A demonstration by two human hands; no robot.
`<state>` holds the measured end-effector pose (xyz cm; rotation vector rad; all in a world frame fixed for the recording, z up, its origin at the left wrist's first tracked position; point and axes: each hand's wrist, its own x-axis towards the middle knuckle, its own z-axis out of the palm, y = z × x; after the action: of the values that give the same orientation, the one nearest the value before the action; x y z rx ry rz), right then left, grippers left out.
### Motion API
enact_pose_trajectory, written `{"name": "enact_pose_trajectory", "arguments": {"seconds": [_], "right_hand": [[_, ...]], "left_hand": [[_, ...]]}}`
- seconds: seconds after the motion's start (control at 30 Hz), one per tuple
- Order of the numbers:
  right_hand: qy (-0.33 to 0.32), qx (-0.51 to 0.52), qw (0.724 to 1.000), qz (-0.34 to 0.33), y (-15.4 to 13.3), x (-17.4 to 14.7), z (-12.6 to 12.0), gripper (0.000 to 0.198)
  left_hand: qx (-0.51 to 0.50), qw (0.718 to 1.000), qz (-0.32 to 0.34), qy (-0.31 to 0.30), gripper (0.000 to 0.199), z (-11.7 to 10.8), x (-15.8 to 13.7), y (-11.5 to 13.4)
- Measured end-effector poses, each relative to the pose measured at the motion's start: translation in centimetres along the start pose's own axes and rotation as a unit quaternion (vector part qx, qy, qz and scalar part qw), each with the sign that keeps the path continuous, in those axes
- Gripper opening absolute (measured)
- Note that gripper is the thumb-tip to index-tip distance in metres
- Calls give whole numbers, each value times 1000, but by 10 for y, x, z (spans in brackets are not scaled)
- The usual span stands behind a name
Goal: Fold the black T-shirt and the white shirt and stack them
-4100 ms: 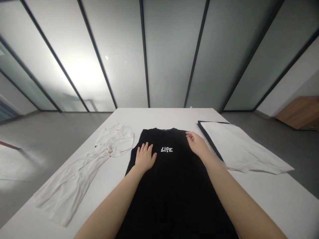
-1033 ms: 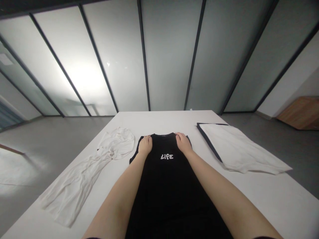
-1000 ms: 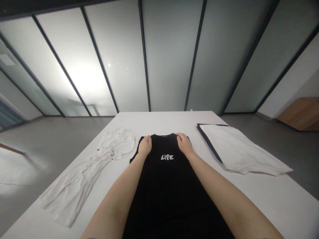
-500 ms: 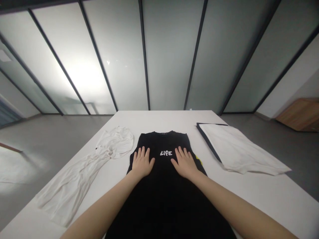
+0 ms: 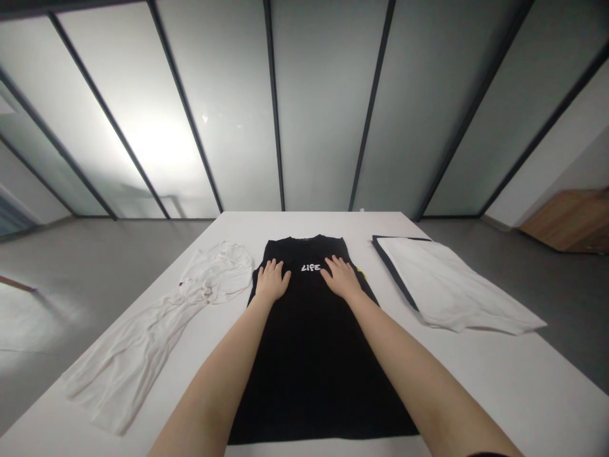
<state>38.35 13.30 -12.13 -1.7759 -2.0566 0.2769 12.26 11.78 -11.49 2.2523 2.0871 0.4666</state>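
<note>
Frosted glass panels [image 5: 314,114] in dark frames stand behind a grey floor [image 5: 114,254], and a white table [image 5: 309,222] stretches away from me, seen from the head view. At the far right, a wooden panel [image 5: 568,222] shows beside a pale wall.

Down the middle of the table, the black shirt [image 5: 314,362] lies spread flat, its neckline at the far end and its straight hem nearest me. Short white lettering [image 5: 311,268] crosses its chest.

My left hand [image 5: 273,280] is released, palm down, fingers parted, on the left side of the chest. My right hand [image 5: 341,277] is released in the same manner on the right side, its thumb close to the lettering. A bit of yellow [image 5: 362,274] shows at the shirt's edge, just beside that hand.

To the left, near the shirt, lies a rumpled white garment [image 5: 143,346], bunched where it narrows. To the right, apart from the shirt, a white garment laid smooth [image 5: 451,285] rests over a dark cloth [image 5: 394,270], whose edge shows along its far and left sides.
</note>
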Motion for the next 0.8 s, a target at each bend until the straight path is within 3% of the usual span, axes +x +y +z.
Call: {"name": "enact_pose_trajectory", "arguments": {"seconds": [0.1,0.23,0.37,0.47,0.6,0.7,0.8], "right_hand": [[67,87,994,15,16,-9,-5,57],[93,147,984,28,36,-25,-21,73],[103,177,979,-7,28,-43,-34,65],[54,120,987,-89,4,-61,-31,52],[-77,-28,989,-124,-28,-84,-14,59],[-108,-51,985,-121,-33,-95,-8,65],[-124,-71,982,-122,-20,-104,-15,62]], "left_hand": [[-83,994,-24,65,48,-12,-13,-19],[-145,982,-75,95,54,-30,-27,-42],[-123,989,-19,79,44,-38,-38,-26],[-69,994,67,50,35,-31,-55,6],[-3,992,123,-32,53,-14,-79,35],[9,990,125,-68,55,-11,-88,35],[11,989,128,-70,53,-16,-98,24]]}}
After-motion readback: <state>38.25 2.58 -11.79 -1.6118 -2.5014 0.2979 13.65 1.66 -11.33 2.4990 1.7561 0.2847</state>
